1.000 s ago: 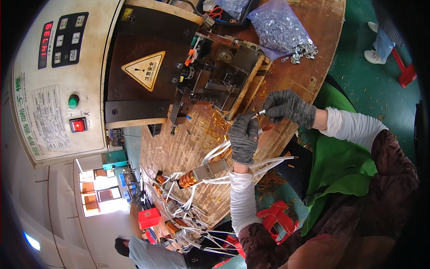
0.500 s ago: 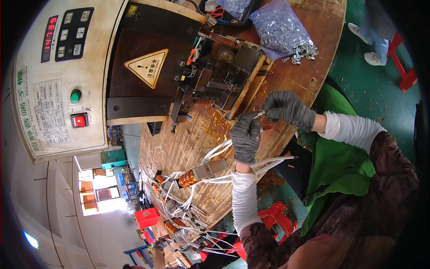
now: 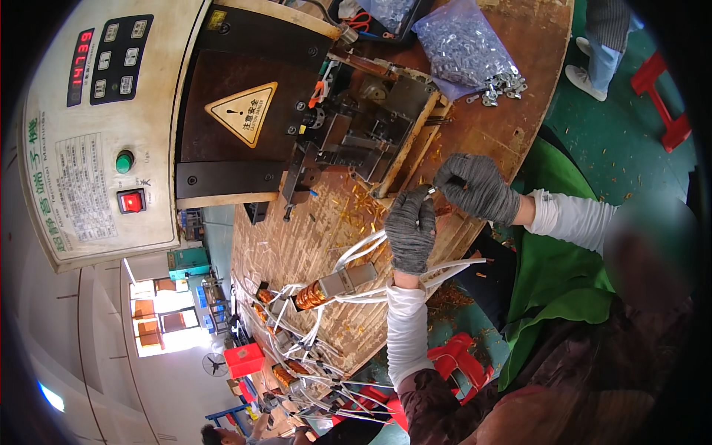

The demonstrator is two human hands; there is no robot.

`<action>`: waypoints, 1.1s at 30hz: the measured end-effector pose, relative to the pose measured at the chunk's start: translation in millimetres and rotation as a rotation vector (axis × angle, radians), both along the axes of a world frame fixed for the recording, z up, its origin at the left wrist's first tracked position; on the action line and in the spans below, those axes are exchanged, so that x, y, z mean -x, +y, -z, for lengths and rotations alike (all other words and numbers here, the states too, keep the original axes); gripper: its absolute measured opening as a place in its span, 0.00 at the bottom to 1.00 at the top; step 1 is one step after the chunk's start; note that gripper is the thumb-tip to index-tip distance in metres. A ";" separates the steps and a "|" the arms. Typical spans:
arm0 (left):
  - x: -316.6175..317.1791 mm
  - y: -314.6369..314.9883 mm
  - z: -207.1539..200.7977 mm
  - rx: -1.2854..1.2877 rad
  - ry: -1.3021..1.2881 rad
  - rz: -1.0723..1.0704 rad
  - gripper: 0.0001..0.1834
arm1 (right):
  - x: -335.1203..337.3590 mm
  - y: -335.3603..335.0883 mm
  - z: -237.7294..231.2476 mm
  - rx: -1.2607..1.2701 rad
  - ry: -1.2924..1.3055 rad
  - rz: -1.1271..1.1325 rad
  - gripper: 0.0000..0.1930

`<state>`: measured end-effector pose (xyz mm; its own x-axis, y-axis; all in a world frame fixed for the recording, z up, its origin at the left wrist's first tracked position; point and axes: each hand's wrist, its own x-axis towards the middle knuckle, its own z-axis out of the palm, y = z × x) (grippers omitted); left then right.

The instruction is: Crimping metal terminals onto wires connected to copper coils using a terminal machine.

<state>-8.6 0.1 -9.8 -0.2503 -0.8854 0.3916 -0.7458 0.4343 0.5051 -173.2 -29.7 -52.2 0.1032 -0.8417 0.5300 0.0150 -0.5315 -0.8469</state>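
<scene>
My left hand (image 3: 411,231), in a grey knitted glove, is closed with a small silver metal terminal (image 3: 432,190) at its fingertips. White leads (image 3: 361,248) from a copper-wound coil (image 3: 311,296) run up to this hand and pass behind it. My right hand (image 3: 478,190), gloved alike, has its fingers bent into a pinch right beside the terminal; whatever lies in them is hidden. Both hands hover over the near edge of the wooden table (image 3: 297,245), close to the terminal machine's press head (image 3: 371,133).
The machine's cream housing (image 3: 89,148) and dark guard (image 3: 245,96) fill the upper left. A clear bag of metal terminals (image 3: 471,48) lies at the back, some spilled out. More wired coils (image 3: 285,371) cover the table's lower left. One person (image 3: 604,52) stands upper right.
My hands have shifted slightly, with the terminal staying between them. The person at upper right has moved left, and another person's head has come into view at the bottom.
</scene>
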 end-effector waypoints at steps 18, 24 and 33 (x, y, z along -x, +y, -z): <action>-25.0 -9.8 -13.7 -0.509 0.080 0.086 0.17 | 14.0 -30.4 -2.3 -0.172 0.067 -0.499 0.08; -37.5 -5.2 -13.3 -0.415 -0.018 0.057 0.14 | 10.2 -37.6 -7.9 -0.207 0.161 -0.477 0.07; -54.0 -4.6 -9.4 -0.426 0.071 -0.030 0.10 | 6.0 -56.6 -12.1 -0.438 0.125 -0.589 0.06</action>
